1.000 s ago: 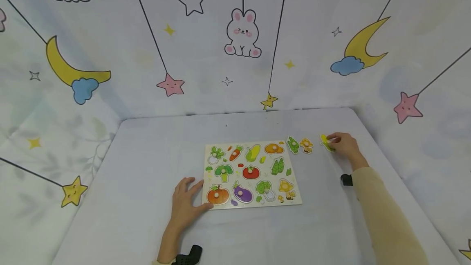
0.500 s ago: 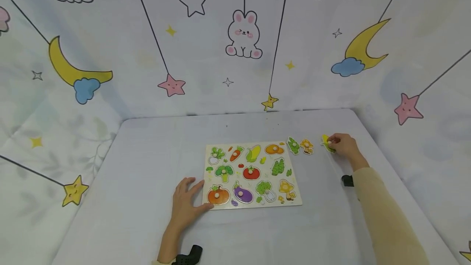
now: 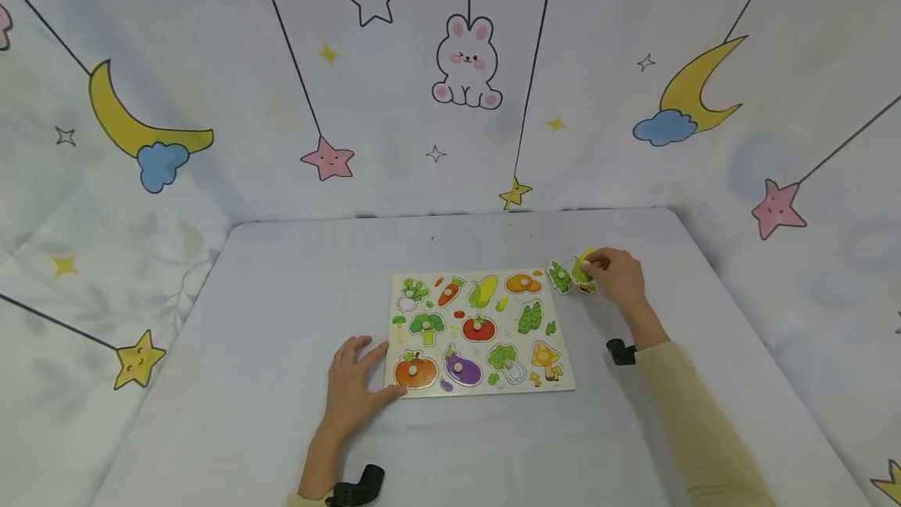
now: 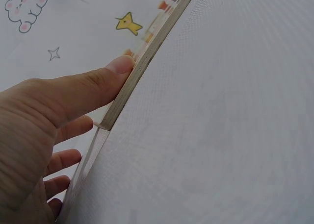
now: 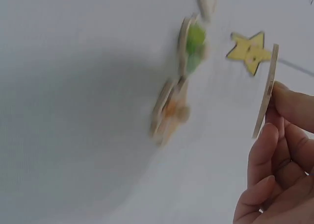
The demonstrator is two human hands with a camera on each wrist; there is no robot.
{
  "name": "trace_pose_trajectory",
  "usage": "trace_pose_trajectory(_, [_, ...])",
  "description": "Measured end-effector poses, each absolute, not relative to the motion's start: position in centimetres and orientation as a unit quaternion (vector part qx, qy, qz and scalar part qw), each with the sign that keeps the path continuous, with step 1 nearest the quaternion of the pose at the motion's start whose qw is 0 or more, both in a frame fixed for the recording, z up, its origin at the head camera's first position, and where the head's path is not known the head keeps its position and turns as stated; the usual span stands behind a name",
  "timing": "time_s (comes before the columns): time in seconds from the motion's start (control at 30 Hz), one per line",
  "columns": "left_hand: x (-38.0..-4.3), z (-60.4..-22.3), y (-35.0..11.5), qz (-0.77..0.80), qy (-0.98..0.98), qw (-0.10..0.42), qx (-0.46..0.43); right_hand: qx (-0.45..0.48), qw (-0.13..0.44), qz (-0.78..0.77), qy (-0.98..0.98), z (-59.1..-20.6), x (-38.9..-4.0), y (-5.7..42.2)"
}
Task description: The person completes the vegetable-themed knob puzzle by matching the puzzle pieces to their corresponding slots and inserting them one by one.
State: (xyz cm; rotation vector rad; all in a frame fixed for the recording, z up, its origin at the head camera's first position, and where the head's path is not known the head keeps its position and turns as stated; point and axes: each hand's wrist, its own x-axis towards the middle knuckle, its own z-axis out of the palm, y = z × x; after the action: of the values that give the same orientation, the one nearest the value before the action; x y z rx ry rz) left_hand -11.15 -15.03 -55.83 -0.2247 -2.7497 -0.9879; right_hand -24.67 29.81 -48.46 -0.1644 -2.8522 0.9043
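A puzzle board with vegetable pictures and knobbed pieces lies on the table. My left hand touches its near left corner, thumb on the near edge and other fingers spread by the left side. In the left wrist view that thumb rests on the board's edge. With my right hand I pinch a corn puzzle piece, raised off the table and partly covering the mushroom piece. The right wrist view shows the corn piece edge-on. Beside the mushroom lies a green asparagus-like piece.
The white table meets a patterned cloth backdrop at the back and sides. Mushroom, asparagus and corn pictures on the board's surface have no knobs. Black cameras sit on both wrists, the right one just above the table.
My right hand has lifted the corn piece and carried it left, over the mushroom piece. My left hand stays at the board's corner.
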Motion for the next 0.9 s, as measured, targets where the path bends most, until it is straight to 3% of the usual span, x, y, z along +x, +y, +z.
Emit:
trace_pose_trajectory(0.47, [-11.2, -55.9, -15.2, -0.334, -0.935, 0.097, -0.071, 0.033, 0.039, 0.323, -0.945, -47.8, -23.6, 16.2])
trace_pose_trajectory(0.9, [-11.3, -55.8, -15.1, -0.332, -0.937, 0.086, -0.066, 0.009, -0.006, 0.296, -0.955, -49.8, -24.5, 13.2])
